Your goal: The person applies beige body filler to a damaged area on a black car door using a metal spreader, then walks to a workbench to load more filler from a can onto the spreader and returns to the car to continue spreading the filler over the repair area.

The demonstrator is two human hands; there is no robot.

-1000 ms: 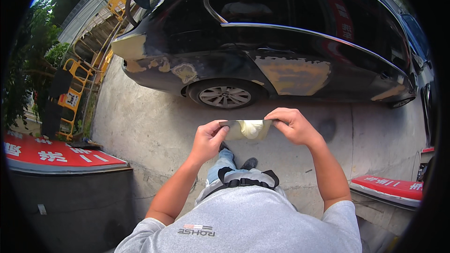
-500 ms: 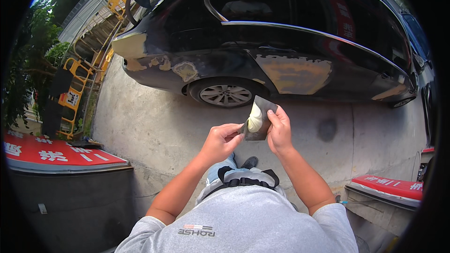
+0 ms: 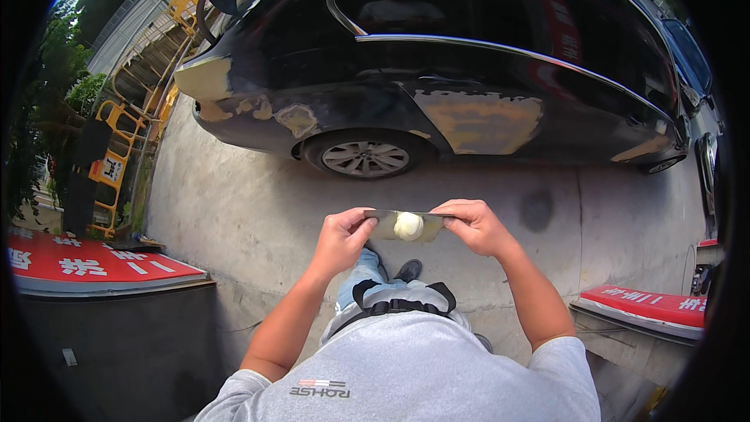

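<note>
Both my hands are level in front of my waist, pinching a thin dark putty spreader (image 3: 383, 227) by its opposite ends. A rounded dollop of pale yellow body filler (image 3: 408, 226) sits on the middle of it. My left hand (image 3: 342, 241) grips the left end with thumb and fingers. The right end is pinched by my right hand (image 3: 475, 227). Whether this is one sheet or two overlapping ones I cannot tell. Beyond stands a black car (image 3: 351, 86), with a sanded filler patch (image 3: 480, 121) on its rear door and more patches by the rear wheel.
Concrete ground (image 3: 258, 211) lies between me and the car. A red sign panel (image 3: 101, 260) tops a dark box at the left, and another red panel (image 3: 648, 305) lies at the right. Yellow barriers (image 3: 117, 156) stand at the far left beside trees.
The spreader has turned from upright and tilted to lying level across, with its filler facing me. My hands have moved further apart, and the left one has shifted left.
</note>
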